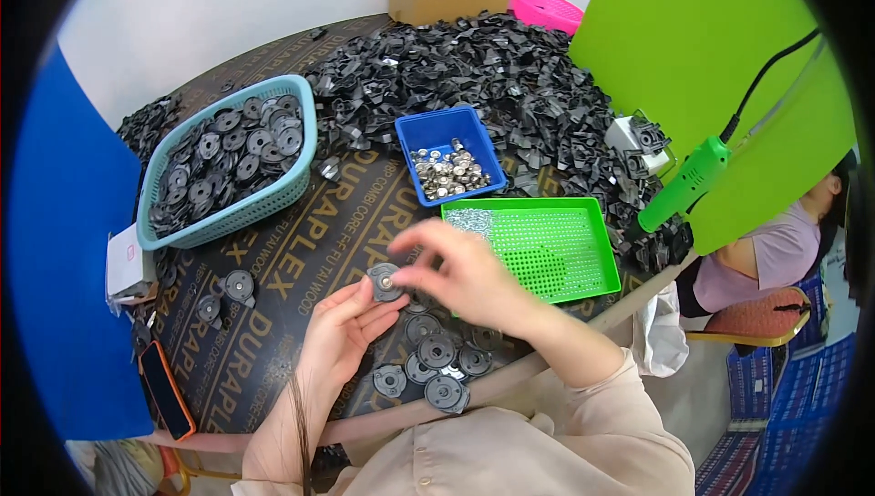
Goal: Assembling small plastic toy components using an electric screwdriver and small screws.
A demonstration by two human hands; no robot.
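My left hand [342, 332] holds a round black plastic disc [384, 284] by its edge, palm up, above the dark table [273, 350]. My right hand [460, 268] hovers over the disc with its fingertips at a small silvery metal piece in the disc's centre. Below my hands, several more black discs [437, 359] lie grouped near the table's front edge. Two separate discs [239, 286] rest to the left of my left hand.
A teal basket [164, 222] of black discs sits far left. A blue bin [437, 129] holds silvery metal pieces, beside a green tray [583, 250]. A heap of black parts [492, 67] fills the far side. A green power tool [688, 181] hangs right. A phone [166, 388] lies at left. Another person [775, 250] sits right.
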